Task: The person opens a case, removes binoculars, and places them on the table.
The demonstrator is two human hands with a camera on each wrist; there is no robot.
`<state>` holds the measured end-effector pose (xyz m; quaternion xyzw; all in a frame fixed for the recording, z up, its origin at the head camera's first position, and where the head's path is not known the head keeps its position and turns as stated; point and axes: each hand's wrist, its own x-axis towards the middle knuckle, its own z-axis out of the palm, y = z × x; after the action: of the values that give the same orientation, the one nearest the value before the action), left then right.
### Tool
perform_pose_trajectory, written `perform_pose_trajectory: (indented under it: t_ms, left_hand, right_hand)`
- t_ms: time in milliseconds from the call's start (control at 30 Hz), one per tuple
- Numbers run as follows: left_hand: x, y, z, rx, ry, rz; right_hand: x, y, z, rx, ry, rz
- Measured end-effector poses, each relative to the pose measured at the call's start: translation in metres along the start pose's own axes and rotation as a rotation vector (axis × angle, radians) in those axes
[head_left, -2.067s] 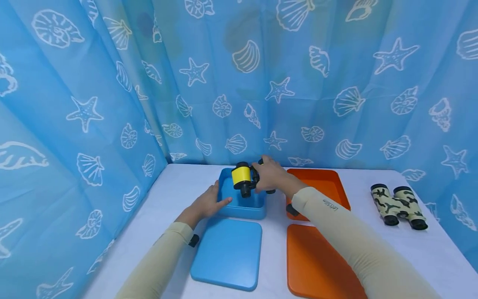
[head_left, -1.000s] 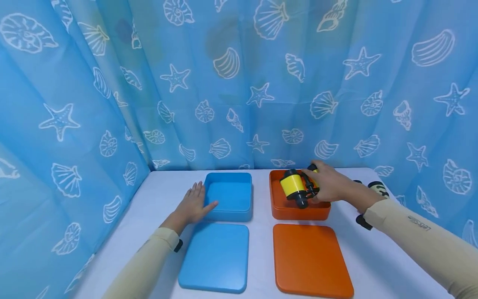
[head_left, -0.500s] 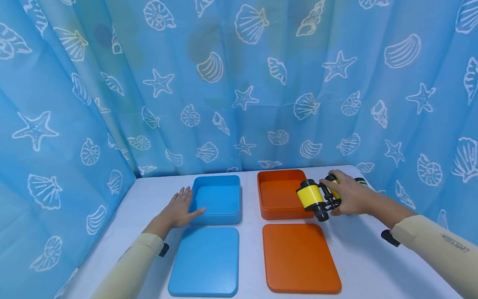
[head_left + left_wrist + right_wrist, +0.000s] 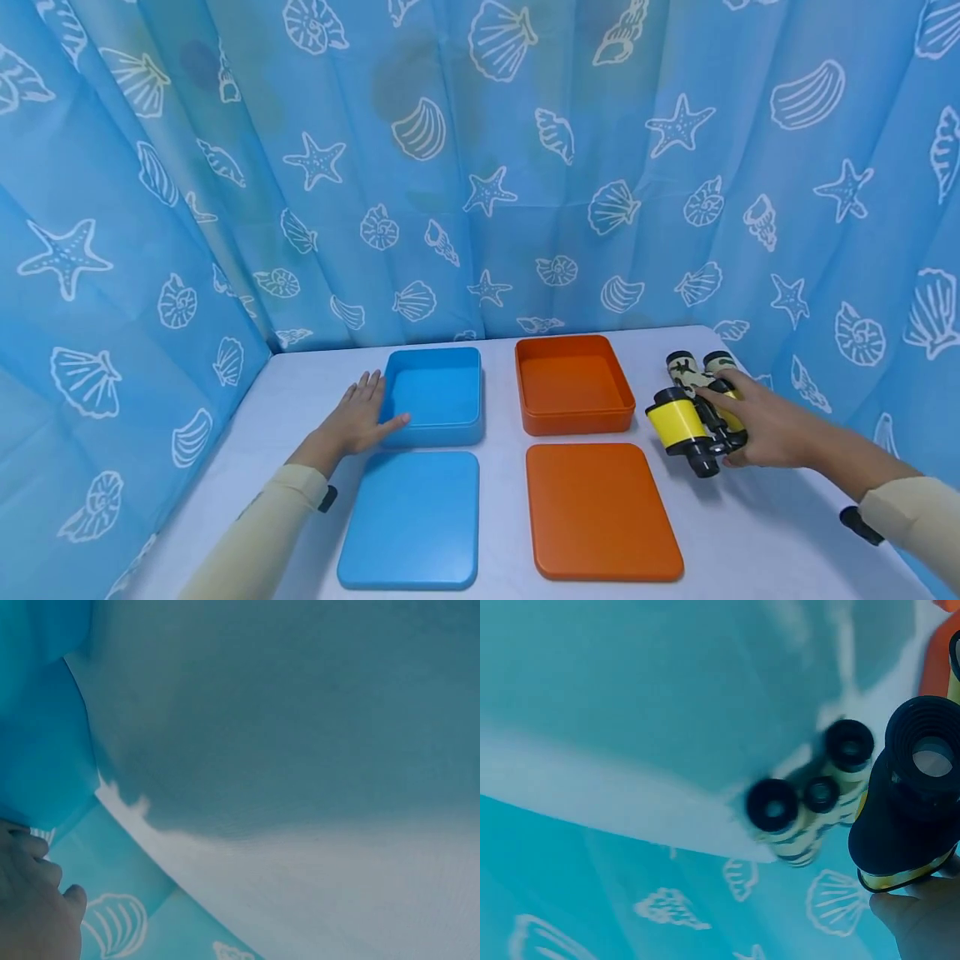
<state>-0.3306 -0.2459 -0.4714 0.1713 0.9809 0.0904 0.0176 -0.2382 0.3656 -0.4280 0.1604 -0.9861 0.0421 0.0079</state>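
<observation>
Yellow and black binoculars (image 4: 677,422) are in my right hand (image 4: 772,425), which grips the barrel on their right side just above the table. In the right wrist view the binoculars (image 4: 907,817) show a black eyepiece close up, with the right hand (image 4: 926,922) below it. Camouflage binoculars (image 4: 683,369) lie right behind the yellow ones, partly hidden by them and the hand. My left hand (image 4: 356,425) rests with straight fingers against the left side of the open blue box (image 4: 442,435); the left wrist view shows only part of that hand (image 4: 34,900).
An open orange box (image 4: 577,423) stands between the blue box and the binoculars. In front of the boxes lie a blue lid (image 4: 412,521) and an orange lid (image 4: 603,512). A shell-patterned blue curtain (image 4: 480,167) hangs behind and left of the white table (image 4: 502,517).
My right hand has carried the yellow binoculars from over the blue box, past the orange box, to the right and down near the camouflage pair. The left hand has stayed at the blue box.
</observation>
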Motion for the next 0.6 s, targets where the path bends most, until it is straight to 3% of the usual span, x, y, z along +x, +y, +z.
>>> perform_pose_trajectory:
  t_ms: [600]
  left_hand:
    - [0.0,-0.001,0.003,-0.018,0.015,0.002]
  right_hand:
    - [-0.041,0.02,0.015,0.011,-0.019,0.043]
